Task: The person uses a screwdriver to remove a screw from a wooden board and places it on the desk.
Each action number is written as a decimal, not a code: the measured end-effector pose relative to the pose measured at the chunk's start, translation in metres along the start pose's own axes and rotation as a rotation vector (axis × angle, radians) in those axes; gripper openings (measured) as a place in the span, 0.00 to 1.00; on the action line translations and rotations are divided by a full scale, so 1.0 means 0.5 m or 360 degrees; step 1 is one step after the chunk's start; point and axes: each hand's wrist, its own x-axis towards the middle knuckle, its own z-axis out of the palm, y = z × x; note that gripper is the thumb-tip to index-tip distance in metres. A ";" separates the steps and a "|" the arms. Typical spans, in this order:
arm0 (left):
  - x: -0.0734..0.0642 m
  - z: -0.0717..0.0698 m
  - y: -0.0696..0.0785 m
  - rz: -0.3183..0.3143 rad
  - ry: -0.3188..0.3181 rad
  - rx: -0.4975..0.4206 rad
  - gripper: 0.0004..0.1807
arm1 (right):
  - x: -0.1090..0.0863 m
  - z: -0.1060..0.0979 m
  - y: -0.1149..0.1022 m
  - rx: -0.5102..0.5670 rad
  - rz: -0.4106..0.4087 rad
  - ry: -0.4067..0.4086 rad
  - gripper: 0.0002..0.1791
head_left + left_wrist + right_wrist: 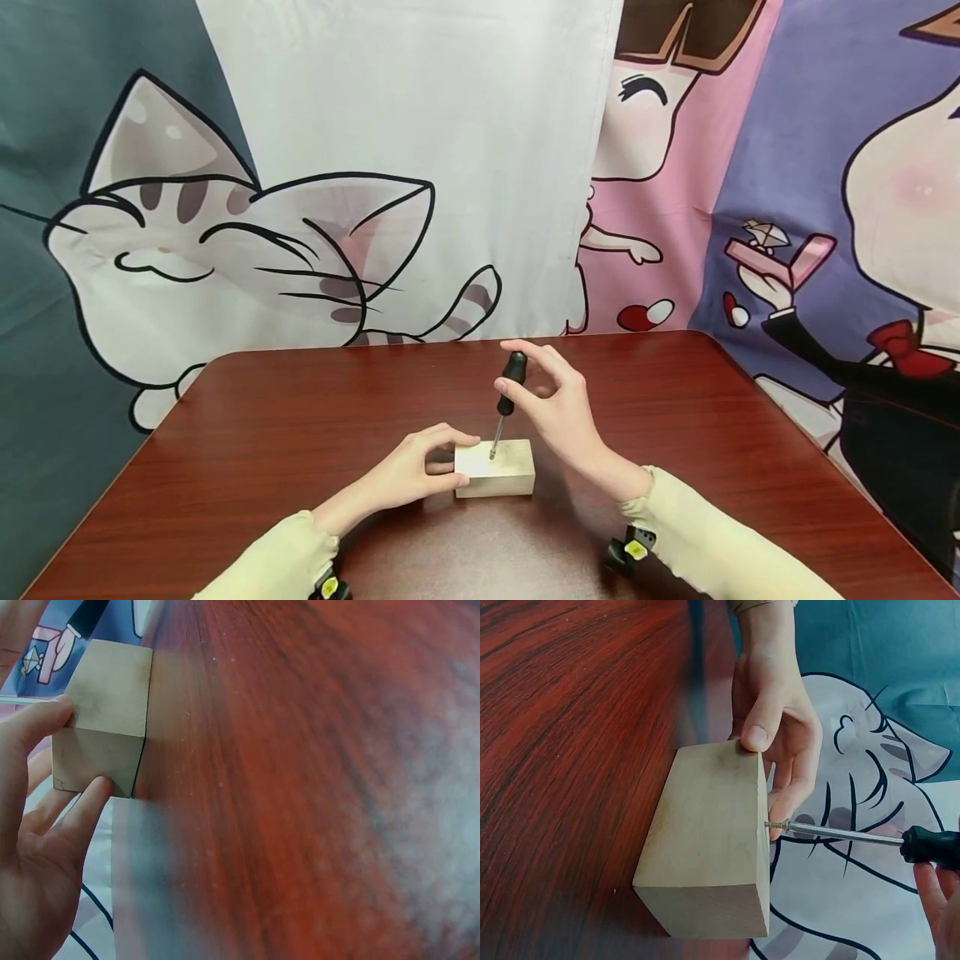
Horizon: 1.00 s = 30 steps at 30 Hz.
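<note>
A left hand (408,473) grips a boxy pale-wood block (497,485). The right hand (558,408) pinches a black-handled screwdriver (506,406), its metal shaft (844,833) meeting a screw (776,824).

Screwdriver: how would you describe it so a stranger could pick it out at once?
On the red-brown table sits a pale wooden block. Pointing down at the block's top, the screwdriver leans slightly. Its black handle and thin metal shaft set it apart from the boxy block.

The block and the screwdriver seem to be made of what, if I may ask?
The block: probably bare wood, pale and matte, with faint darker smudges. The screwdriver: shiny, silvery shaft, likely metal; smooth black handle, perhaps plastic or rubber.
</note>
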 end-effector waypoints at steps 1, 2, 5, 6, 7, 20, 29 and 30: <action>0.000 0.000 0.000 0.0003 -0.0004 0.0002 0.24 | 0.001 0.001 0.002 0.0014 -0.0008 0.0004 0.23; -0.002 -0.001 -0.001 0.0002 -0.0003 0.0002 0.24 | 0.002 0.003 0.007 0.0028 -0.0018 0.0003 0.23; -0.016 -0.007 -0.004 -0.0008 0.0026 -0.0003 0.24 | 0.008 0.018 0.030 0.0076 -0.0054 -0.0047 0.23; -0.023 -0.009 -0.005 -0.0009 0.0041 -0.0005 0.25 | 0.009 0.024 0.037 0.0090 -0.0062 -0.0071 0.23; -0.029 -0.011 -0.007 -0.0009 0.0056 -0.0008 0.25 | 0.011 0.030 0.044 0.0104 -0.0069 -0.0097 0.23; -0.042 -0.011 -0.013 0.0003 0.0074 -0.0036 0.25 | 0.014 0.037 0.065 0.0131 -0.0104 -0.0191 0.22; -0.006 -0.003 -0.003 0.0013 -0.0008 -0.0049 0.25 | 0.009 0.001 0.066 0.0115 -0.0106 -0.0137 0.23; -0.001 -0.002 -0.002 0.0020 -0.0020 -0.0047 0.25 | 0.009 -0.005 0.066 0.0115 -0.0115 -0.0140 0.23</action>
